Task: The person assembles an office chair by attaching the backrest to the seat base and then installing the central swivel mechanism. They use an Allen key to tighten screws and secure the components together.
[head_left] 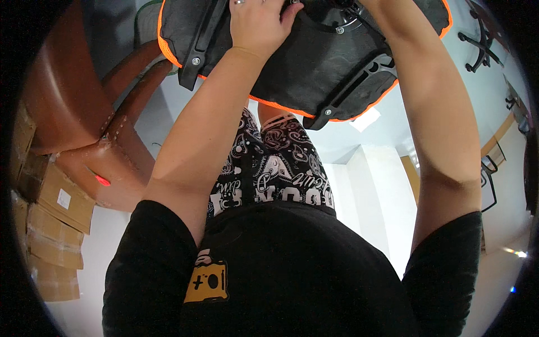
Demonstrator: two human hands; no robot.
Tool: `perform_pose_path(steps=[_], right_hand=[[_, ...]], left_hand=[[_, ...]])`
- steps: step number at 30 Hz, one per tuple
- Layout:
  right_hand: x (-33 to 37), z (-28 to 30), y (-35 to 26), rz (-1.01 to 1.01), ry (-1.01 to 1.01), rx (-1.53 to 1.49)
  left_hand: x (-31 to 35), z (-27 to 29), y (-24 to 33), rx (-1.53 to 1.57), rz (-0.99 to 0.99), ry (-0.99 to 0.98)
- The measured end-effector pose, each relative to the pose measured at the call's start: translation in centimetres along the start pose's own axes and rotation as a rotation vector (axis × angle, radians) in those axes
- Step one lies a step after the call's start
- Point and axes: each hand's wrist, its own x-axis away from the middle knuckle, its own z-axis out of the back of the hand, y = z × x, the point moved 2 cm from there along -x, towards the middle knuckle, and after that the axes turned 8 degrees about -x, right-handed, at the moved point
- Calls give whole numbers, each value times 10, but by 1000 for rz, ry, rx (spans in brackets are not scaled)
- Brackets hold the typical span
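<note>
- Fingers of our left hand, in the head view, run past the upper edge; the thumb stands apart from the knuckles we see, and we cannot tell what is pinched. Only our right wrist shows; its fingers are out of the picture, their state unknown.
- Judging by the fastenings near the thumb, we would do well to steady the seat with one hand, keep each bolt square to its hole, turn it lightly by fingertip at first, and tighten evenly.
- Under both forearms lies the black fabric-covered seat with orange edging, its fitted side toward us. One small silver bolt is right by our thumb tip; contact is unclear. Right of the thumb sits a dark round metal fitting; two long black slotted brackets flank it.
</note>
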Motion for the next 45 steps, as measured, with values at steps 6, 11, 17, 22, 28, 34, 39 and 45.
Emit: perform_pose_path(steps=[6,11,17,22,28,34,39,45], right_hand=[[1,2,-5,-141,-48,-47],[3,-3,2,154,-77,122],[8,12,-3,-109,-20,-172],[-3,-6,9,-140,-14,-110],[-4,-9,15,-212,38,-216],[-2,-3,11,-222,-1,-157],[2,1,5,-228,16,-195],[-1,-2,12,-248,-7,-162]], left_hand=[[-4,9,8,175,91,106],[1,-6,0,-81,-173,62],[-1,-4,4,-50,42,26],[-2,1,11,33,-107,29],[0,-10,5,-22,-87,32],[-1,-5,9,-44,-37,69],[-3,-2,9,-44,7,40],[-3,-6,10,-60,-61,48]])
